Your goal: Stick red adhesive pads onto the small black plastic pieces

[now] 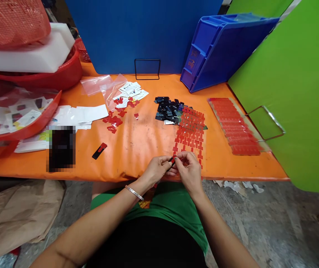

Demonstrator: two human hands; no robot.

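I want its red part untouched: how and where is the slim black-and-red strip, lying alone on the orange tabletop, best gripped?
Probably pinch the slim black-and-red strip across its black lower-left end, from above: it lies flat, red part toward the upper right.

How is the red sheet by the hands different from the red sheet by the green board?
The sheet by the hands shows separate T-shaped pieces with gaps; the sheet by the green board looks packed in tight rows. The first is partly hidden by the right hand; the second lies apart from both hands. Both are red and lie on the orange table.
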